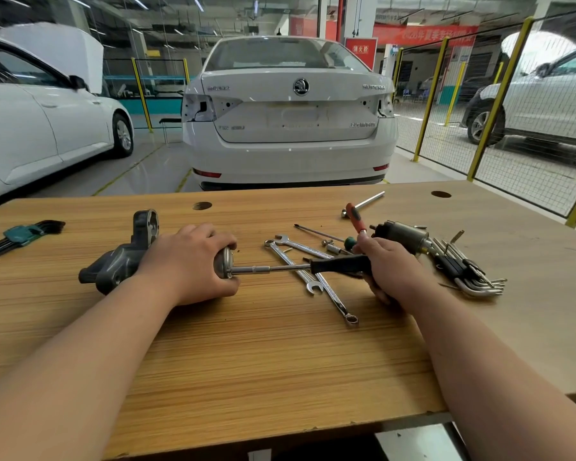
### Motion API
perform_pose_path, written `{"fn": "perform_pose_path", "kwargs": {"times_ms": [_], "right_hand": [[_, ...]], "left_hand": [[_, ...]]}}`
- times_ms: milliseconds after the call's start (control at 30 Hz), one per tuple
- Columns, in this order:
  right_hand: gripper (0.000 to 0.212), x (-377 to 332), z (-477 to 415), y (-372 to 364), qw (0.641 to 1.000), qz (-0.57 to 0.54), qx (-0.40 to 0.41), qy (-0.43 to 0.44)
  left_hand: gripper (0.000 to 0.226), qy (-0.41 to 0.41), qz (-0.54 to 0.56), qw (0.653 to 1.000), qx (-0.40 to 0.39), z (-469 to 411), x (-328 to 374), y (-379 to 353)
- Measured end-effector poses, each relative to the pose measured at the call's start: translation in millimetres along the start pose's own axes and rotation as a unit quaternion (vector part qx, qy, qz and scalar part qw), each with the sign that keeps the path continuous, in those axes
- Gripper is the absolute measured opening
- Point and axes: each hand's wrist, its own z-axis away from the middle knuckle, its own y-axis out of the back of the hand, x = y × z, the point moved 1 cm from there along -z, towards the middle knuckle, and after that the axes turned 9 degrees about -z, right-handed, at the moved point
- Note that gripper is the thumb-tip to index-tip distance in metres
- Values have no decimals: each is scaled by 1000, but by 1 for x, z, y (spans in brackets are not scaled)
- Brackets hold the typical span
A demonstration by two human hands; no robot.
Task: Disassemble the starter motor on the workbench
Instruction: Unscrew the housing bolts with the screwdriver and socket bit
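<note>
The starter motor (120, 261) lies on its side on the wooden desk (246, 361). The left hand (190, 261) holds it down. The fingers (218, 239) of that hand are curled tight over the motor's body, right next to its round silver cap (224, 262). The dark grey nose of the motor sticks out past the back of the hand, on the side away from the fingers.

The right hand (389, 264) holds a driver (340, 264) by its black handle. Its fingers are wrapped all the way round the handle and clamp it. The thin shiny rod of the driver runs from the right fingers across to the left fingers, and its tip touches the silver cap.

Two spanners (330, 291) lie crossed on the desk between the two hands, under the rod. Just past the right fingers are a small screwdriver (320, 232) with a green end, a tool with an orange handle (354, 216) and a silver bar (363, 202). A grey metal cylinder (401, 236) lies just beyond the right hand. Beside that hand, on its outer side, is a bunch of bent hex keys (469, 277). Another set of hex keys in a green holder (20, 236) lies well away from the left fingers, at the far left edge of the desk.

Behind the desk stands a white car (290, 118).
</note>
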Motion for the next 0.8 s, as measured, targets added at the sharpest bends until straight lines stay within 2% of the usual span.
{"fn": "perform_pose_path", "kwargs": {"times_ms": [133, 367, 467, 567, 633, 700, 767, 800], "right_hand": [[21, 3, -3, -2, 997, -80, -19, 2], [20, 2, -1, 0, 969, -231, -73, -52], [32, 2, 0, 3, 953, -282, -101, -45], [46, 0, -1, 3, 910, -396, -120, -42], [41, -1, -1, 1, 883, -451, -120, -50], [33, 1, -2, 1, 872, -471, -116, -70], [27, 4, -3, 1, 870, -471, -110, -96], [24, 5, -2, 1, 881, -450, -104, -103]], "left_hand": [[73, -2, -5, 1000, 5, 1, 0, 0], [73, -2, -11, 1000, 5, 0, 0, 0], [74, -3, -10, 1000, 5, 0, 0, -1], [74, -1, -6, 1000, 4, 0, 0, 0], [74, 1, -5, 1000, 4, 0, 0, 0], [74, -1, -6, 1000, 6, 0, 0, 0], [74, -2, -4, 1000, 7, 0, 0, 0], [74, -2, -3, 1000, 7, 0, -1, 1]]}}
